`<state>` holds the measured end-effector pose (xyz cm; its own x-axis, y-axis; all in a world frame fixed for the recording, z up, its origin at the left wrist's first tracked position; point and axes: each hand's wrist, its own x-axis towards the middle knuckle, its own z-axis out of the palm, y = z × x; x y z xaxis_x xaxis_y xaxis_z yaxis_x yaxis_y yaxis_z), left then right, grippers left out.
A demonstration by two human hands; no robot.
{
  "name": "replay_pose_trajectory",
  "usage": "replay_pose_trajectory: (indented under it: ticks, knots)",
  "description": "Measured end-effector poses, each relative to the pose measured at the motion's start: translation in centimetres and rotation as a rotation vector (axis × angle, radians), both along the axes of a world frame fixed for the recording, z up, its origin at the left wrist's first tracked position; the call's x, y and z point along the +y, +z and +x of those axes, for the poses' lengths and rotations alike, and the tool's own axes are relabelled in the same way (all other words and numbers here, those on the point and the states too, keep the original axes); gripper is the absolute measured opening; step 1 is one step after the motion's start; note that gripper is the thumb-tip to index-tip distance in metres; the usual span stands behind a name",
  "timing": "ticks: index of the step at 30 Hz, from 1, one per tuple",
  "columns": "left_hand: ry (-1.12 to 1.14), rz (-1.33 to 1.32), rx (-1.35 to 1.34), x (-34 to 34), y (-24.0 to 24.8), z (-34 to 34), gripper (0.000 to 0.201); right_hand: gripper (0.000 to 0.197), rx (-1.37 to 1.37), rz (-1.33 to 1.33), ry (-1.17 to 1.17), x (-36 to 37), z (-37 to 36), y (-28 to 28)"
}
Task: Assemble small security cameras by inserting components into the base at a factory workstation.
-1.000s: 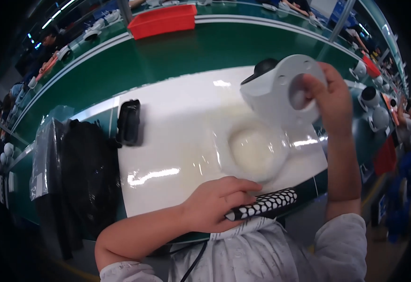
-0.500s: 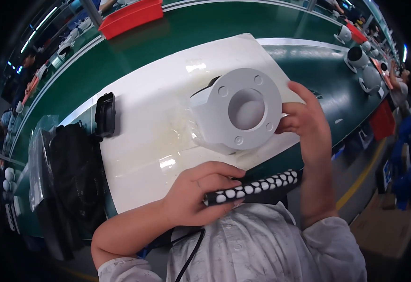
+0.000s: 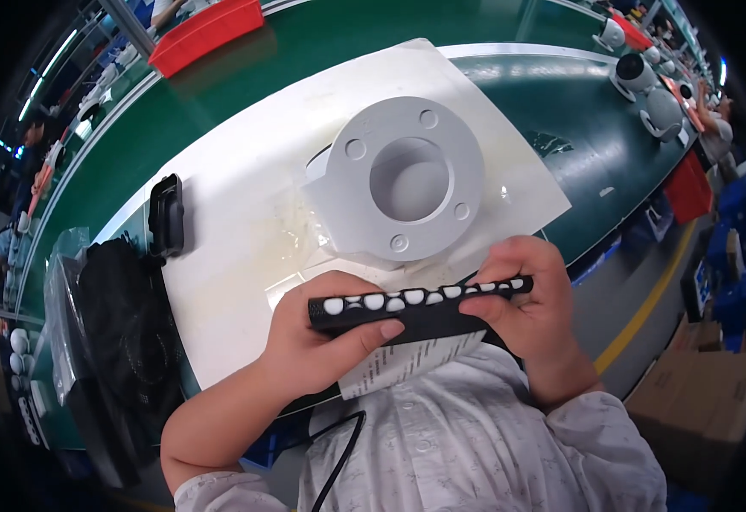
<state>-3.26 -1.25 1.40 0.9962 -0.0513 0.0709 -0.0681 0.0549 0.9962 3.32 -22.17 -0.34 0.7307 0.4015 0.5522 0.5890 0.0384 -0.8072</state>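
Observation:
Near my body I hold a black, strip-edged piece with rows of white round dots (image 3: 428, 318), a white paper with printed lines (image 3: 407, 365) hanging below it. My left hand (image 3: 309, 331) is closed on its left end, the thumb lying along the near side. At the other end my right hand (image 3: 528, 303) pinches it between thumb and fingers. Just beyond sits a white plastic housing (image 3: 469, 175), its ring-shaped flange facing up around a wide round opening. Small round recesses dot the flange. Neither hand touches the housing, which rests on a white board (image 3: 245, 222).
At the board's left edge stands a small black plastic part (image 3: 166, 215). Farther left lie a black bag (image 3: 125, 316) and clear plastic wrap (image 3: 61, 316). A red bin (image 3: 206, 36) sits at the far left; white devices (image 3: 636, 72) stand far right. Other people work around.
My right hand has left the housing's side and taken hold of the dotted black piece's right end. The piece is now held in both hands, and the printed paper beneath it shows.

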Motion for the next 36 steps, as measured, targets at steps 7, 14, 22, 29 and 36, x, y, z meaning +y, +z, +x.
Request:
replay_pose_trajectory:
  ticks: [7, 14, 22, 29, 36]
  knots:
    - [0.026, 0.157, 0.008, 0.4, 0.1, -0.1, 0.019, 0.039, 0.041, 0.027, 0.093, -0.5, 0.7, -0.6]
    - [0.018, 0.284, -0.123, 0.8, -0.2, 0.4, 0.015, 0.024, 0.287, 0.146, 0.171, -1.3, 1.2, 0.0]
    - [0.015, 0.392, -0.428, 0.9, -1.1, 0.7, 0.015, 0.017, 0.165, -0.082, 0.056, -1.4, 1.7, 0.7]
    - [-0.003, 0.423, -0.393, 0.9, -0.9, 0.7, 0.015, 0.022, -0.063, 0.108, 0.089, 0.2, 0.9, 0.7]
    - [0.025, 0.435, -0.352, 0.7, -0.6, 0.5, 0.014, 0.036, -0.310, 0.002, 0.003, 0.9, 0.4, 1.2]
